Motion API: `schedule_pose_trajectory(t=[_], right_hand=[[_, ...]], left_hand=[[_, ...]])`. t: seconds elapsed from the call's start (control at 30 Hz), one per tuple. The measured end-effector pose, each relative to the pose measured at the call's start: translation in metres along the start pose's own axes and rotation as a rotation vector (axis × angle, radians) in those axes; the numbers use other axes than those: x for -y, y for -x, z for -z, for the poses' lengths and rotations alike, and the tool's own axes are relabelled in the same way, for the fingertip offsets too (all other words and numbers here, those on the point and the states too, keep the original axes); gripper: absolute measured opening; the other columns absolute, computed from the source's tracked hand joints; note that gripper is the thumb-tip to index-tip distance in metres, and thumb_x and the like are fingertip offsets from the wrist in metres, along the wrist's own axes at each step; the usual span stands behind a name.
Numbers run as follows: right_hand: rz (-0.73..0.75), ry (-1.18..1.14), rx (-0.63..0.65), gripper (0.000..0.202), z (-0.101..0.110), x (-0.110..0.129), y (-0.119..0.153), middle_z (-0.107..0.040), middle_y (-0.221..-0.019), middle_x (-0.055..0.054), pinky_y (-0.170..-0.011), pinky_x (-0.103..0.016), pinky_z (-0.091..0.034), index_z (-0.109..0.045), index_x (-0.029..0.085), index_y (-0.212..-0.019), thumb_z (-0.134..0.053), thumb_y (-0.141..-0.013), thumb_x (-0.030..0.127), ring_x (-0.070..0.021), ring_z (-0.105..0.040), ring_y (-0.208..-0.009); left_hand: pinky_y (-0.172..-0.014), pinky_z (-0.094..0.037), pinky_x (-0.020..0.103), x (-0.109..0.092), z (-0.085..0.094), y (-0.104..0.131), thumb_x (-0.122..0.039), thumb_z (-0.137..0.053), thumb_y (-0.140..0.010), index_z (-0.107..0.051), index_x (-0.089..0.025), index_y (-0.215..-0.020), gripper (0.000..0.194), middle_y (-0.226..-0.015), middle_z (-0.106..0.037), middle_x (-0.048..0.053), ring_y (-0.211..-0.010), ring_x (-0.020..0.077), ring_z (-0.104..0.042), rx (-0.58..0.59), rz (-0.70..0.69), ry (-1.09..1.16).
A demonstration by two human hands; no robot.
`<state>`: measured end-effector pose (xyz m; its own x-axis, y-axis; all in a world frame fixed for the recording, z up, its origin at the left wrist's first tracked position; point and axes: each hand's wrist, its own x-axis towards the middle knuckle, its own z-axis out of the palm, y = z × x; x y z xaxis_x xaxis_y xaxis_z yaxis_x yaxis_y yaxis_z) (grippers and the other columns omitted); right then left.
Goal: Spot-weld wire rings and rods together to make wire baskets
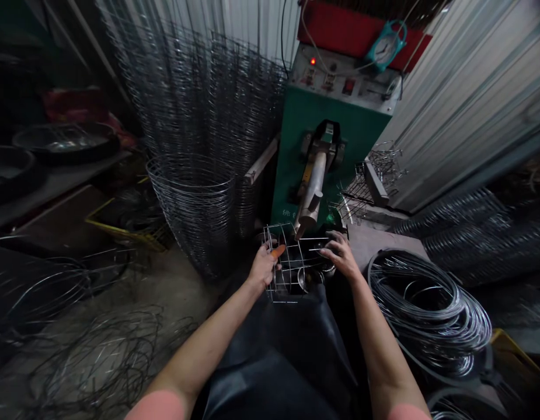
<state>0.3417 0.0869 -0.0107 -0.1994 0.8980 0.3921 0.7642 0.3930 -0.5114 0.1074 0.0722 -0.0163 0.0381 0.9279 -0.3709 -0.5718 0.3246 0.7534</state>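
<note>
Head view: left grip pinching wire grid, right grip unclear; green machine, corrugated wall, cluttered floor

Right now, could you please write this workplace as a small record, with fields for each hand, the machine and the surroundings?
Left hand: grasps wire grid; orange covering on one digit
Right hand: fingers curled at thin wires beside the grid; exact grip unclear
Machine: green; red light lit; metal arm slopes down toward the hands
Above machine front: teal clock
Left side: tall stacked wire forms
Right side: wire coil
</note>
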Motion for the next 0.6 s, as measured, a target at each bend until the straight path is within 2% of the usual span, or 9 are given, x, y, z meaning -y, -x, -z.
schedule_pose_trajectory(t=[0.23, 0.43, 0.6], right_hand=[[0.017, 0.01, 0.009, 0.027, -0.013, 0.024, -0.003, -0.058, -0.114, -0.004, -0.099, -0.05, -0.024, -0.061, 0.024, -0.069, -0.053, -0.083, 0.046, -0.0265, -0.041, -0.114], [0.009, -0.043, -0.019, 0.026, -0.018, 0.02, -0.011, -0.058, -0.113, -0.005, -0.095, -0.048, -0.029, -0.061, 0.023, -0.07, -0.055, -0.081, 0.046, -0.027, -0.04, -0.112], [-0.028, -0.054, 0.001, 0.024, -0.019, 0.018, -0.019, -0.058, -0.113, -0.004, -0.096, -0.049, -0.028, -0.062, 0.024, -0.07, -0.058, -0.08, 0.045, -0.0278, -0.039, -0.114]], left_hand=[[-0.034, -0.026, 0.015, 0.003, -0.001, 0.002, -0.033, -0.081, -0.048, -0.047, -0.019, -0.097, 0.062, -0.059, -0.037, -0.011, -0.04, 0.0016, -0.029, -0.014, -0.06, -0.002], [-0.034, -0.025, 0.015, -0.004, 0.001, -0.007, -0.032, -0.082, -0.047, -0.048, -0.018, -0.095, 0.061, -0.06, -0.038, -0.011, -0.041, 0.0012, -0.029, 0.004, -0.064, 0.017], [-0.035, -0.025, 0.015, -0.007, 0.002, -0.011, -0.031, -0.082, -0.047, -0.048, -0.018, -0.096, 0.061, -0.062, -0.039, -0.01, -0.042, 0.0012, -0.03, -0.017, -0.071, 0.025]])
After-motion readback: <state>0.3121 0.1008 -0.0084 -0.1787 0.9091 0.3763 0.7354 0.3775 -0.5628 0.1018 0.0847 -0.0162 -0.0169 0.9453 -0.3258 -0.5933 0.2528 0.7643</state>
